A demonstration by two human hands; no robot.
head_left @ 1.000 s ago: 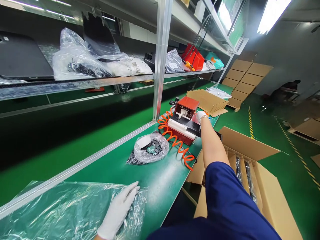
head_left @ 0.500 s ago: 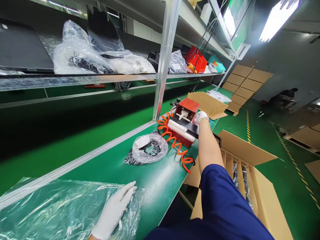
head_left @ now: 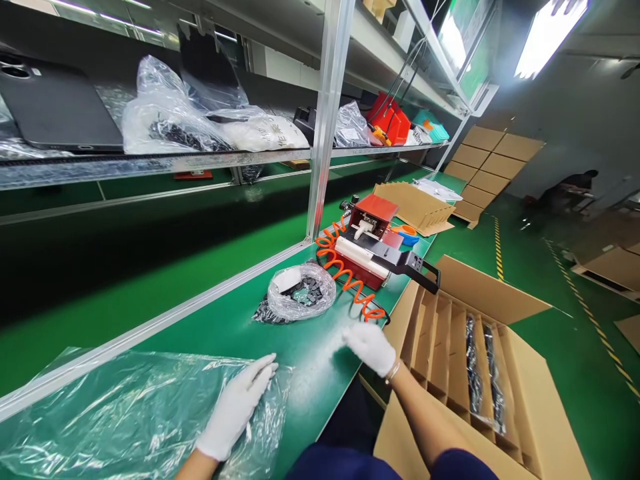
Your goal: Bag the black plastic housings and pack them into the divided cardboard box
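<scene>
My left hand (head_left: 237, 407), in a white glove, lies with stretched fingers on a clear plastic bag (head_left: 125, 407) spread over the green bench. My right hand (head_left: 371, 348), also gloved, hovers at the bench's front edge with its fingers drawn together. Whether anything small is between those fingertips is hidden. Behind the right hand lies an orange coiled air hose (head_left: 353, 285). A red machine (head_left: 367, 250) with a black handled arm stands farther back. Between the hands and the machine rests a clear bag of small black parts (head_left: 300, 293).
A divided cardboard box (head_left: 530, 400) holding plastic-wrapped items stands right of the bench. Cardboard dividers (head_left: 417, 207) and a blue-and-orange tape roll (head_left: 407, 235) lie behind the machine. A metal post (head_left: 327, 120) and a loaded shelf (head_left: 200, 157) rise at the left.
My right hand has come back from beside the red machine to the near bench edge, uncovering the tape roll. My left hand stays on the plastic bag.
</scene>
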